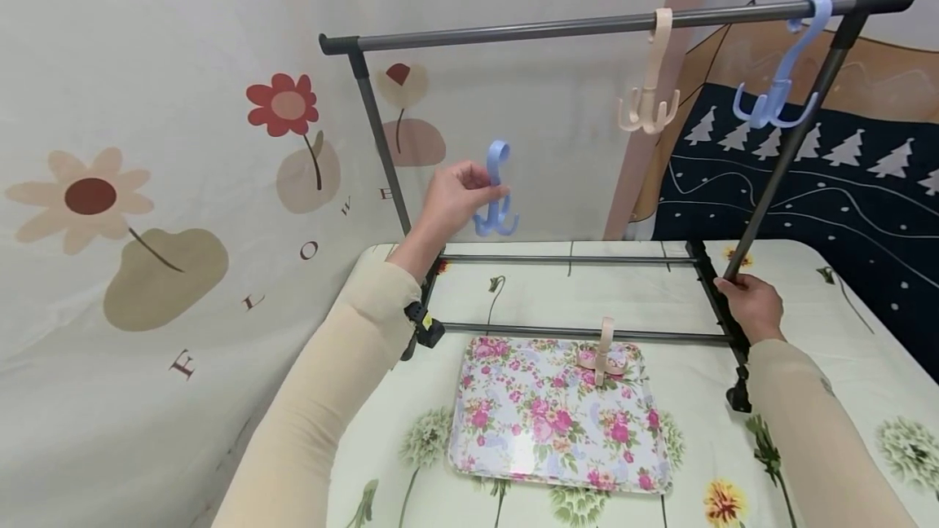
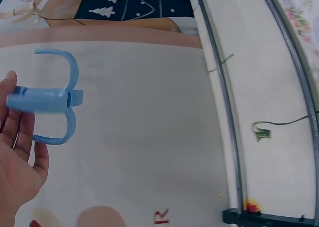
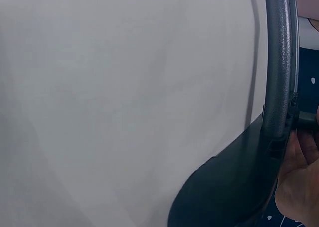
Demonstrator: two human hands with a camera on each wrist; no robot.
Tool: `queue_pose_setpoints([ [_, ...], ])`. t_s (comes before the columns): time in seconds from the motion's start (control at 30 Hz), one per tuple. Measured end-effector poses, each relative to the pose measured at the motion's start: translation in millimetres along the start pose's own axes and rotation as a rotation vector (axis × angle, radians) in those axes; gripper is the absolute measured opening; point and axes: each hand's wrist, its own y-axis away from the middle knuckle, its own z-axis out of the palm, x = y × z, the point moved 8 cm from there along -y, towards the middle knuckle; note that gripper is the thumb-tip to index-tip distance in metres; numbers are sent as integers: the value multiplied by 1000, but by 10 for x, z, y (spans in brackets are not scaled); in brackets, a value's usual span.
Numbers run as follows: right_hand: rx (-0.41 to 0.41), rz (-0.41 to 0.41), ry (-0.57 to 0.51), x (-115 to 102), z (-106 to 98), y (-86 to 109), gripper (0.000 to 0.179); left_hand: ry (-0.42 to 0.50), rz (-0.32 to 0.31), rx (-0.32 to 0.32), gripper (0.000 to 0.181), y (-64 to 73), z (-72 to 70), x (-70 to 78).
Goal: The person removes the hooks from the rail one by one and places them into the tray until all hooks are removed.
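My left hand [image 1: 460,195] pinches a light blue multi-prong hook [image 1: 499,198] by its stem, upright, below the top bar and in front of the wall sheet. In the left wrist view the blue hook [image 2: 45,100] shows its curved prongs close up. My right hand [image 1: 753,305] grips the lower end of the rack's right upright [image 1: 781,153]. From the rack's top bar [image 1: 506,32] hang a beige hook [image 1: 649,76] and, at the right end, another blue hook [image 1: 781,72].
A floral-patterned board [image 1: 553,422] lies on the flowered cloth, with a beige hook [image 1: 605,355] on its upper right. Two thin lower bars [image 1: 572,259] cross the rack's base behind it. A dark tree-patterned cloth [image 1: 807,178] covers the right side.
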Motion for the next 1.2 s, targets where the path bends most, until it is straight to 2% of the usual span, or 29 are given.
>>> queue_pose_setpoints([
  [0.17, 1, -2, -3, -4, -2, 20, 50, 23, -36, -38, 20, 119, 66, -242],
  [0.43, 6, -5, -5, -5, 1, 21, 49, 22, -106, -144, 16, 313, 192, -575],
  [0.67, 5, 9, -1, 8, 8, 3, 50, 42, -137, -196, 14, 430, 292, -786],
  [0.87, 20, -25, 23, -15, -11, -22, 50, 53, -134, -228, 11, 532, 375, -915],
  [1.1, 18, -34, 19, -6, -11, -21, 49, 42, -186, -252, 12, 659, 489, -1100],
  [1.2, 23, -25, 18, 3, -7, -23, 49, 47, -186, -267, 10, 707, 562, -1161],
])
